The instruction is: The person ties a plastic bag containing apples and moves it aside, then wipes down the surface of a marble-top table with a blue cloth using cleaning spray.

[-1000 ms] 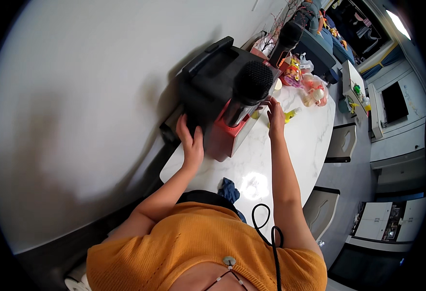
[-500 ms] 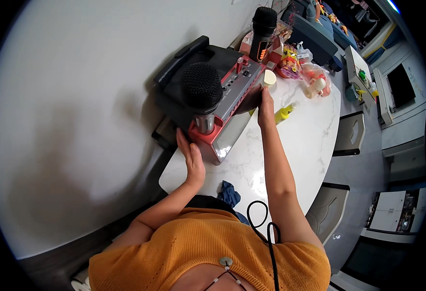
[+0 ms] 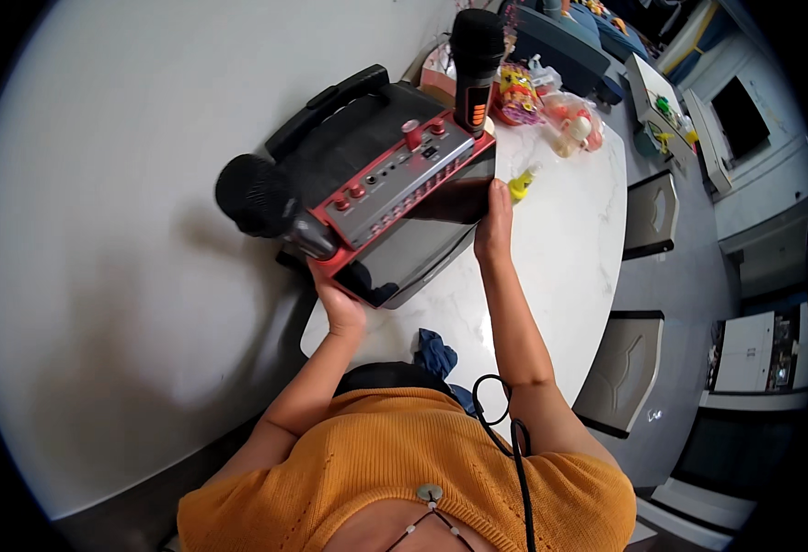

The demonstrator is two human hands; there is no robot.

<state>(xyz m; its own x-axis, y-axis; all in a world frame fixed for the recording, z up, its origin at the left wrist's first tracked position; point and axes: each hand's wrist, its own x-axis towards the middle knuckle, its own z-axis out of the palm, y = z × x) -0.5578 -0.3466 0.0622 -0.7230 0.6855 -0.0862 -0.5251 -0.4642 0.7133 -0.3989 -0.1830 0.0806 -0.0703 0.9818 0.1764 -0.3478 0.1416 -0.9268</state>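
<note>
A red and grey karaoke speaker (image 3: 395, 184) with a black carry handle (image 3: 326, 110), knobs and a glossy dark front stands at the wall end of the table. My left hand (image 3: 342, 308) grips its near lower corner, the fingers partly hidden behind it. On the far side my right hand (image 3: 493, 225) clasps the edge by the dark front, thumb on top and the other fingers hidden. Two black microphones stick up from its ends: one microphone (image 3: 255, 198) leans left above my left hand, the other microphone (image 3: 476, 69) stands nearly upright at the far end.
The white marbled table (image 3: 560, 221) holds a yellow bottle (image 3: 521, 184), snack packages (image 3: 517, 92) and a plastic bag (image 3: 571, 124) farther back. Dark blue cloth (image 3: 434, 354) lies near my body. Chairs (image 3: 620, 368) flank the right side; a wall (image 3: 128, 184) bounds the left.
The speaker has turned so its control panel and front face me more. Its near microphone has swung left. Both hands have moved with it, my left now gripping the corner rather than lying flat.
</note>
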